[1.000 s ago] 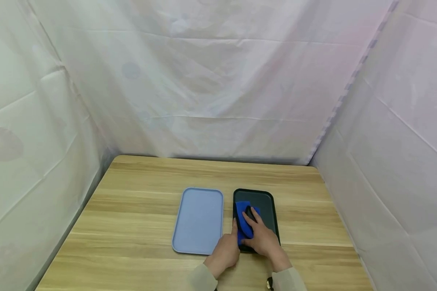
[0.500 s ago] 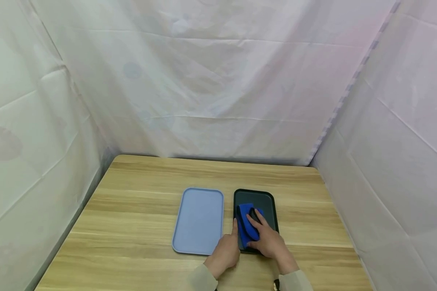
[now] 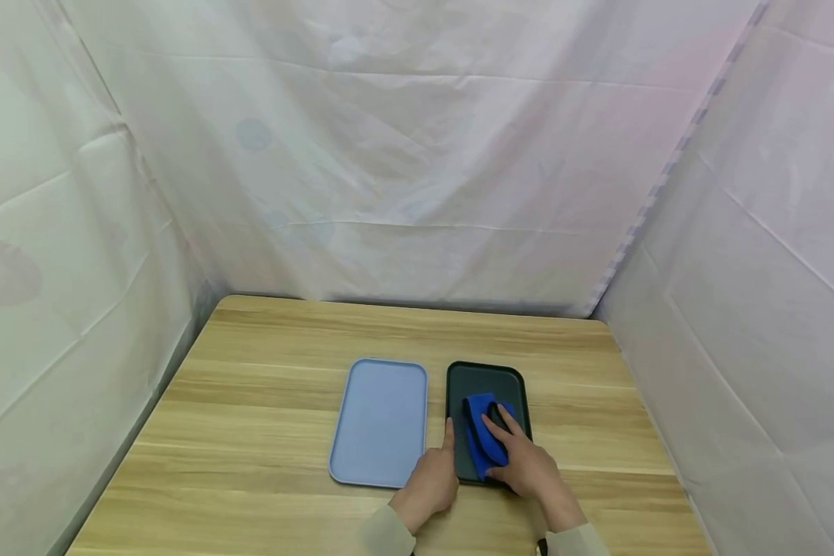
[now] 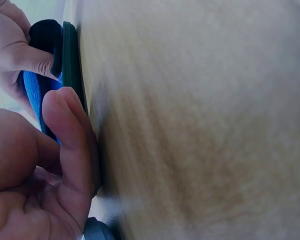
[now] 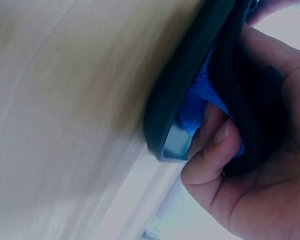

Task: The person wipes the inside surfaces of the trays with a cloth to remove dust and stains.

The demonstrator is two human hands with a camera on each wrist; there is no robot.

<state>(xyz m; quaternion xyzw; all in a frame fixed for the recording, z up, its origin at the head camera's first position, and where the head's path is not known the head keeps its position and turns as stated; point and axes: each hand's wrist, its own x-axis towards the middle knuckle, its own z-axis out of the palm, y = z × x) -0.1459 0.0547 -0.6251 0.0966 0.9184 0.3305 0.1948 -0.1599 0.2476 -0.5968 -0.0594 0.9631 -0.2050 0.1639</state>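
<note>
A blue cloth with black edging (image 3: 483, 436) lies bunched inside a dark green tray (image 3: 469, 378). My right hand (image 3: 528, 463) grips the cloth from above against the tray floor, fingers spread over its folds. In the right wrist view, fingertips (image 5: 215, 150) curl into the blue folds and black edging. My left hand (image 3: 431, 475) stays at the tray's left side, its index finger straight and touching the rim. The left wrist view shows its fingers (image 4: 72, 145) beside the green rim; part of the palm side is out of view.
A light blue tray (image 3: 378, 421) lies just left of the dark one, close to my left hand. Both rest on a wood-grain table (image 3: 264, 386). White fabric walls (image 3: 417, 193) surround the table at the back and sides.
My right hand has slid the cloth right and slightly toward me across the dark tray, baring more of its left side. The left hand keeps its place at the rim.
</note>
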